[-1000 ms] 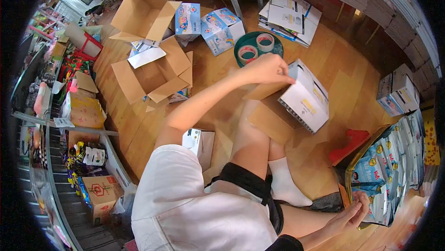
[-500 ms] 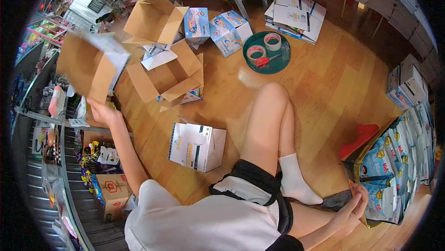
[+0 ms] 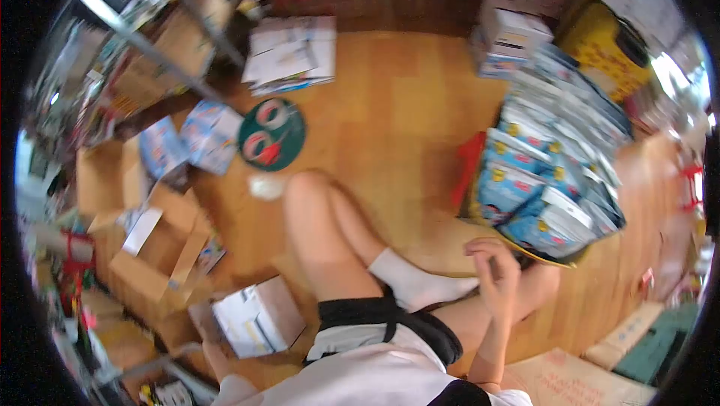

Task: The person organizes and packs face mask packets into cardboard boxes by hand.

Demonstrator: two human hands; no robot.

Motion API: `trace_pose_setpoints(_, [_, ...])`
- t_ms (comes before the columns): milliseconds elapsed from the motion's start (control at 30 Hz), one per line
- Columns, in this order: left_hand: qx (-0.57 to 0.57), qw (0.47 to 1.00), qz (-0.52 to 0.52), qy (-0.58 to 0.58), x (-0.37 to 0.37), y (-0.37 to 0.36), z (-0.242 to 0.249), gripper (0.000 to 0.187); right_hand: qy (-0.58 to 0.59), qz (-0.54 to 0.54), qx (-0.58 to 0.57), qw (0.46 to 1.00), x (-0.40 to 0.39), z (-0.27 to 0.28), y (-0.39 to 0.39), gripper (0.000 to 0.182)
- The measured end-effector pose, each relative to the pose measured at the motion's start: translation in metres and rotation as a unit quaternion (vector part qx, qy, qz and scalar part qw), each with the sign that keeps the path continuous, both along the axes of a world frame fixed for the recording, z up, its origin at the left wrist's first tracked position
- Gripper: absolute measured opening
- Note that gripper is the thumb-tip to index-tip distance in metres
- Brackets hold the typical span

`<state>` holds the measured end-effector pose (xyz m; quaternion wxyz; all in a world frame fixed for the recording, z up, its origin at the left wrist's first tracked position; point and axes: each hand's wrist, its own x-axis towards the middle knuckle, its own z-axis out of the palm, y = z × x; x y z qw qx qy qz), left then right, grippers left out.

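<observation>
My left hand is low on the left, blurred, right at the side of a white carton with dark and yellow print. The carton stands on the wooden floor beside my bent leg, a brown flap sticking out on its left. I cannot tell whether the fingers grip that flap. My right hand is raised over my other leg, fingers loosely bent and apart, nothing in them. Just beyond it stands an open box with a yellow edge, packed with several blue-and-white pouches.
Opened brown cartons and blue printed boxes lie at left. A green round tray holds tape rolls and red-handled scissors. Flattened white cartons lie at the back. A flat cardboard sheet is at lower right.
The view has swung right. My left hand has left the brown carton at the shelf and come down beside the white carton. My right hand has lifted beside the pouch box.
</observation>
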<state>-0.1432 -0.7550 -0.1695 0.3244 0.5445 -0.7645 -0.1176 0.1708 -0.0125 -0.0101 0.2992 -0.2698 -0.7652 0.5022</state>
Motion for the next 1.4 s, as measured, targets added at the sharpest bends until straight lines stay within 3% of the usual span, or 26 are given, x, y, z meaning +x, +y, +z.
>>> trace_pose_setpoints(67, [-0.127,0.986,-0.072,0.078,-0.019,0.046,0.032,0.035,-0.003,-0.004,-0.032,0.999,0.002,0.002,-0.001,0.011])
trace_pose_setpoints(133, [-0.260,0.935,-0.164,0.176,-0.031,0.110,0.083,0.035,-0.003,0.000,-0.062,0.998,0.002,0.003,-0.002,0.011])
trace_pose_setpoints(167, [-0.254,0.936,-0.171,0.175,-0.034,0.146,0.112,0.035,-0.014,0.011,-0.050,0.999,0.000,0.003,-0.001,0.012])
trace_pose_setpoints(200, [-0.367,0.859,-0.257,0.248,-0.036,0.184,0.140,0.036,-0.025,0.026,-0.039,0.999,-0.002,0.003,0.001,0.012])
trace_pose_setpoints(267, [-0.425,0.779,-0.362,0.284,-0.040,0.267,0.185,0.037,-0.054,0.068,-0.040,0.995,-0.006,-0.002,0.003,0.018])
trace_pose_setpoints(333, [-0.404,0.711,-0.490,0.302,-0.051,0.359,0.213,0.038,-0.116,0.117,-0.065,0.984,-0.013,-0.012,0.003,0.021])
trace_pose_setpoints(367, [-0.274,0.656,-0.602,0.362,-0.060,0.406,0.221,0.037,-0.145,0.139,-0.077,0.977,-0.016,-0.019,0.004,0.024])
trace_pose_setpoints(433, [-0.097,0.629,-0.695,0.335,-0.060,0.507,0.224,0.039,-0.199,0.206,-0.045,0.957,-0.017,-0.050,0.005,0.033])
trace_pose_setpoints(533, [0.100,0.410,-0.864,0.273,-0.062,0.665,0.223,0.037,-0.243,0.249,0.040,0.937,-0.014,-0.131,-0.009,0.037])
trace_pose_setpoints(567, [-0.009,0.382,-0.898,0.217,-0.056,0.711,0.230,0.036,-0.268,0.216,0.050,0.938,-0.013,-0.140,-0.018,0.038])
trace_pose_setpoints(600, [0.012,0.291,-0.929,0.227,-0.062,0.764,0.220,0.031,-0.294,0.182,0.057,0.936,-0.013,-0.147,-0.027,0.039])
trace_pose_setpoints(633, [-0.112,0.238,-0.932,0.250,-0.065,0.813,0.217,0.028,-0.323,0.148,0.063,0.933,-0.012,-0.154,-0.033,0.040])
trace_pose_setpoints(700, [-0.188,0.131,-0.949,0.214,-0.067,0.900,0.206,0.027,-0.322,0.112,0.069,0.937,-0.006,-0.181,-0.041,0.046])
trace_pose_setpoints(767, [-0.227,0.080,-0.952,0.192,-0.068,0.986,0.193,0.034,-0.305,0.055,0.122,0.943,0.003,-0.213,-0.052,0.048])
trace_pose_setpoints(900, [-0.217,0.174,-0.949,0.151,-0.085,1.140,0.133,0.072,-0.325,0.050,0.050,0.943,0.018,-0.228,-0.058,0.043])
trace_pose_setpoints(933, [-0.181,0.173,-0.963,0.102,-0.078,1.157,0.138,0.083,-0.329,0.050,0.029,0.942,0.019,-0.229,-0.059,0.042])
trace_pose_setpoints(1067, [-0.267,0.215,-0.939,0.033,-0.088,1.236,0.120,0.091,-0.340,0.042,-0.054,0.938,0.029,-0.240,-0.069,0.040])
trace_pose_setpoints(1267, [-0.276,0.237,-0.931,0.024,-0.113,1.258,0.113,0.091,-0.336,0.032,-0.113,0.935,0.036,-0.242,-0.075,0.038])
trace_pose_setpoints(1400, [-0.213,0.234,-0.946,0.069,-0.134,1.213,0.116,0.092,-0.334,0.030,-0.101,0.937,0.031,-0.254,-0.078,0.037])
